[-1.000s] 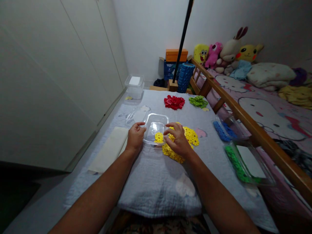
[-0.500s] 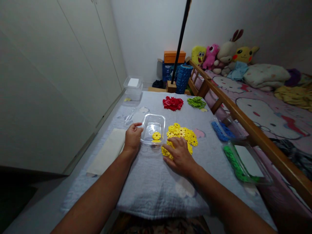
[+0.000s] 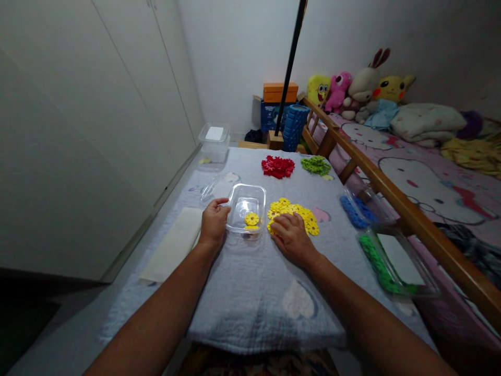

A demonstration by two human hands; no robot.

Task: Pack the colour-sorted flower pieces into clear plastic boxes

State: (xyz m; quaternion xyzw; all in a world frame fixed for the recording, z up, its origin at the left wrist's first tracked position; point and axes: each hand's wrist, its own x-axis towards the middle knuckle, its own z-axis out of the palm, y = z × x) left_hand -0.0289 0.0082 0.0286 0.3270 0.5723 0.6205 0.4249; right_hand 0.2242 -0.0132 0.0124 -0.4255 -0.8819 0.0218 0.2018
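Note:
A clear plastic tub (image 3: 246, 201) stands on the grey-blue blanket (image 3: 250, 303) with a few yellow flower-shaped pieces (image 3: 251, 219) inside. My left hand (image 3: 213, 223) grips the tub's left wall, thumb on the rim. Right of the tub lies a pile of yellow flower pieces (image 3: 299, 214). My right hand (image 3: 291, 238) rests on the near edge of that pile, fingers curled over some pieces; what they hold is hidden.
Red pieces (image 3: 277, 166) and light green pieces (image 3: 316, 164) lie farther back. A clear lid (image 3: 217, 186) and an empty tub (image 3: 214, 140) stand at left. Tubs of blue pieces (image 3: 356, 209) and green pieces (image 3: 385, 266) sit by the wooden bed rail (image 3: 395, 201). A white pad (image 3: 172, 245) lies at left.
My right hand left the tub's rim, dropped to the near side of the yellow pile, then drew in toward the tub, gathering pieces. My left hand stayed on the tub.

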